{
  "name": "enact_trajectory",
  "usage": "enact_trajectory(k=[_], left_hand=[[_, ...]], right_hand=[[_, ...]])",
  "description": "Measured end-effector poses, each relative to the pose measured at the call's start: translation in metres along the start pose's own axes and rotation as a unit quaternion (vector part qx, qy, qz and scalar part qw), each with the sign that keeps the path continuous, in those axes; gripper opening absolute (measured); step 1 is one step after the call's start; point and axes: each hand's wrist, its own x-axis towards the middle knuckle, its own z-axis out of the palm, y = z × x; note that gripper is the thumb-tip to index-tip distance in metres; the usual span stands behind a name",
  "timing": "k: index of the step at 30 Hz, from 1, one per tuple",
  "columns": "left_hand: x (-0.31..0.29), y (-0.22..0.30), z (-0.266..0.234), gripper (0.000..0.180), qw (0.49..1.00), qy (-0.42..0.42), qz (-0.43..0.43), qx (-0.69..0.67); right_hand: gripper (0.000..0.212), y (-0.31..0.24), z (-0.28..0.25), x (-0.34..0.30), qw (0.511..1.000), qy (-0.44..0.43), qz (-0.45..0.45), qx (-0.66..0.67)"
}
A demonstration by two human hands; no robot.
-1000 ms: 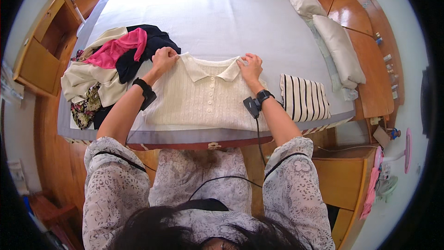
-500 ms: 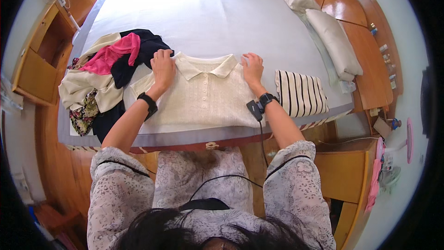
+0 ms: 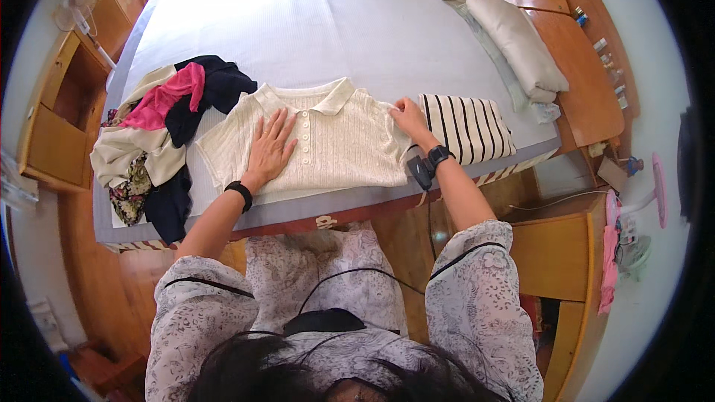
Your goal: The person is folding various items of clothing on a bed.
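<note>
A cream knitted polo shirt (image 3: 328, 141) with a collar and a buttoned placket lies spread on the bed, collar away from me. My left hand (image 3: 271, 150) rests flat on its left chest, fingers spread. At the shirt's right side my right hand (image 3: 411, 119) is closed, its fingertips pinching the sleeve edge near the shoulder. That sleeve is bunched up, while the left sleeve lies stretched out. Just right of my right hand is a folded black-and-white striped garment (image 3: 469, 128).
A heap of clothes in pink (image 3: 165, 97), navy, cream and floral lies left of the shirt on the bed (image 3: 298, 22). Pillows (image 3: 518, 48) line the right side by a wooden headboard. A wooden cabinet (image 3: 551, 257) stands near right, with a cable across it.
My left hand has moved from the left shoulder down onto the shirt's chest and flattened. My right hand has gone from the right shoulder to the sleeve edge, now pinching it.
</note>
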Motion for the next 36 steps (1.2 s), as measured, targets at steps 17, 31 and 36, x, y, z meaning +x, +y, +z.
enact_trajectory(k=[17, 31, 36], left_hand=[[0.002, 0.001, 0.008, 0.05, 0.997, -0.016, -0.012, 0.075], [0.0, 0.001, 0.006, 0.049, 0.997, -0.022, -0.015, 0.079], [0.003, 0.001, 0.006, 0.049, 0.997, -0.018, -0.012, 0.078]], right_hand=[[0.062, 0.038, -0.043, 0.008, 0.974, -0.202, 0.007, 0.102], [0.03, 0.032, -0.043, -0.029, 0.958, 0.034, -0.284, -0.003], [0.018, 0.027, -0.04, -0.038, 0.944, 0.081, -0.318, -0.045]])
